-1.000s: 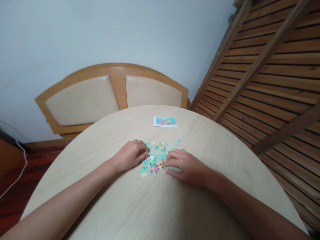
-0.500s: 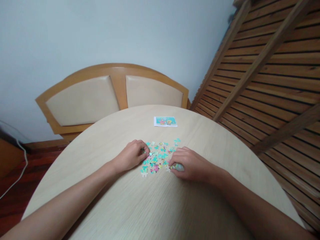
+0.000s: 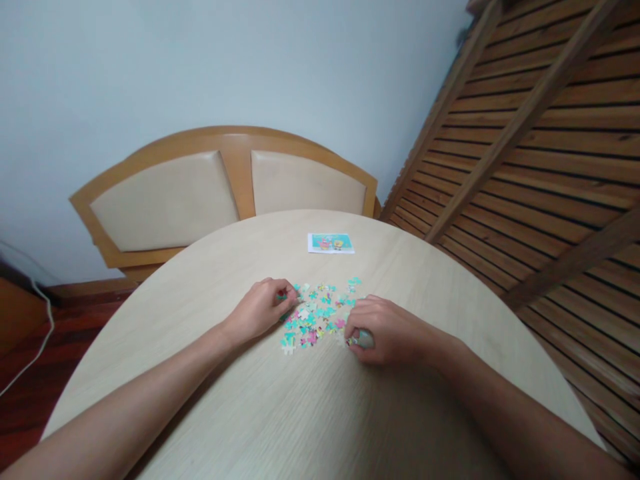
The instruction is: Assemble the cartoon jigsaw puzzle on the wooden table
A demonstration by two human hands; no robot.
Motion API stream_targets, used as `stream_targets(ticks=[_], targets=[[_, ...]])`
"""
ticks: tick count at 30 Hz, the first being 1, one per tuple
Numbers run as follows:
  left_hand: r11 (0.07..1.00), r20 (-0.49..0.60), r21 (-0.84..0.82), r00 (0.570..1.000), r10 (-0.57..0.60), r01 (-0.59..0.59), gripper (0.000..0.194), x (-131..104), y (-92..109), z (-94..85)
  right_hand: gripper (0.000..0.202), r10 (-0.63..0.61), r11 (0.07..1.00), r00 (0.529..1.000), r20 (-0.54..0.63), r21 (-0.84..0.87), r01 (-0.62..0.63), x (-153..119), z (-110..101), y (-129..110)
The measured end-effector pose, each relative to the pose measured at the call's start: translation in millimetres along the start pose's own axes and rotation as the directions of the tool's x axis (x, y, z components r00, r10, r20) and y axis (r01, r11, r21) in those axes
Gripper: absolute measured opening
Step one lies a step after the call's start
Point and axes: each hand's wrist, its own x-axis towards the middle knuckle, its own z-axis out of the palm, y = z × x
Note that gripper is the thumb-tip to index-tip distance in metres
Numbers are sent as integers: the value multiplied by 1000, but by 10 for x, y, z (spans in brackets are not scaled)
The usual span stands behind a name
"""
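Loose jigsaw puzzle pieces [image 3: 313,320] in turquoise, pink, yellow and pale tones lie in a scattered heap on the round wooden table [image 3: 240,407]. At the heap's left edge, my left hand [image 3: 265,308] is closed, thumb and forefinger pinched at a small pale puzzle piece. My right hand [image 3: 385,330] is curled at the right edge, its fingertips closed on a small puzzle piece [image 3: 352,340] close to the tabletop. A pale greenish rounded patch shows inside the curl of that hand; I cannot make out what it is.
Behind the heap lies a picture card [image 3: 331,243] with a pink and a yellow cartoon figure on turquoise. A wooden headboard [image 3: 245,180] with cream panels stands beyond the table. Slatted wood [image 3: 540,147] leans at the right; a white cable [image 3: 50,327] hangs at the left.
My right hand has shifted slightly right, away from the heap. My left hand has drawn back a little to the left and up, uncovering pale and pink pieces.
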Motion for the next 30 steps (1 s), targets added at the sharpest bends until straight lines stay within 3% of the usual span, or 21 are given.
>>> stream_targets(ticks=[4, 8, 13, 20, 30], targets=[[988, -33, 93, 992, 124, -121, 16, -7, 30, -1, 12, -29, 999, 999, 24, 30, 28, -9, 3, -40], [960, 17, 190, 978, 208, -208, 13, -10, 20, 24, 11, -34, 999, 999, 41, 36, 33, -2, 9, -70], [951, 76, 210, 973, 217, -229, 16, -5, 37, 11, 8, 35, 999, 999, 4, -23, -35, 34, 28, -36], [970, 124, 122, 973, 195, -210, 14, -51, 144, -92, 13, 66, 998, 997, 50, 3, -66, 38, 51, 2], [967, 145, 126, 968, 204, -222, 10, -61, 146, -3, 4, 65, 994, 998, 22, 84, -67, 60, 35, -48]])
